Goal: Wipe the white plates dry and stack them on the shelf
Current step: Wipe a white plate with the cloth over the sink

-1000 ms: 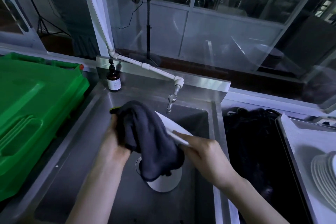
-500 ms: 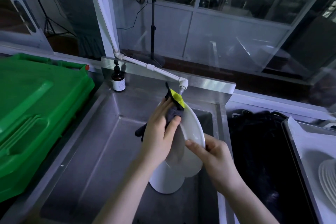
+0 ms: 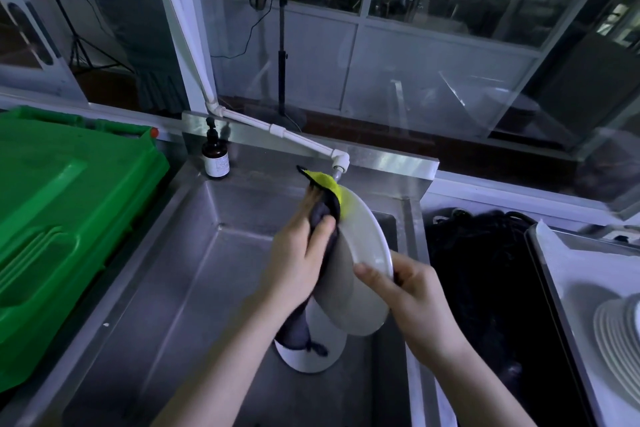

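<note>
Both hands work over the sink (image 3: 145, 288): the left hand (image 3: 298, 260) clutches a dark cloth (image 3: 327, 218) against a tilted white plate (image 3: 360, 253), the right hand (image 3: 412, 291) pinching its rim.

Cloth (image 3: 323, 215) — now behind upturned plate (image 3: 363, 253)

Sink (image 3: 180, 288) – brushed steel, dull sheen; plate (image 3: 367, 246) glossy white ceramic; cloth (image 3: 323, 215) soft, matt; crate (image 3: 62, 218) smooth green plastic.
</note>
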